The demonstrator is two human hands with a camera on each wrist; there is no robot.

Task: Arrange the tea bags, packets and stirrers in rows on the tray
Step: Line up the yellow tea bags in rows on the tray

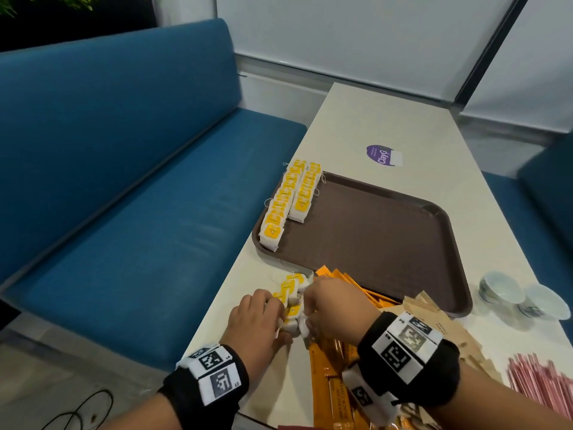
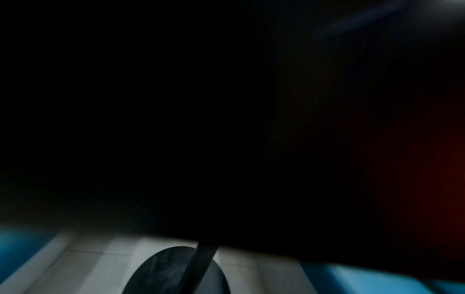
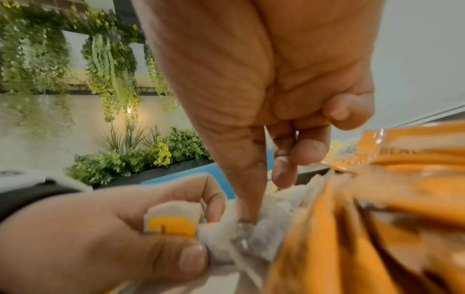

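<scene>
Two rows of yellow-tagged tea bags (image 1: 290, 197) lie along the left side of the brown tray (image 1: 387, 231). In front of the tray a small pile of loose tea bags (image 1: 291, 290) sits on the table between my hands. My left hand (image 1: 277, 310) pinches one tea bag (image 3: 173, 220) between thumb and fingers. My right hand (image 1: 307, 310) has its fingers curled, and its thumb (image 3: 245, 191) digs into the white tea bags (image 3: 261, 230) of the pile. The left wrist view is almost all dark.
Orange stick packets (image 1: 333, 392) lie under my right wrist, brown packets (image 1: 437, 321) to their right, pink stirrers (image 1: 541, 383) at the near right edge. Two small cups (image 1: 499, 287) stand right of the tray. A blue bench (image 1: 139, 197) runs along the table's left edge.
</scene>
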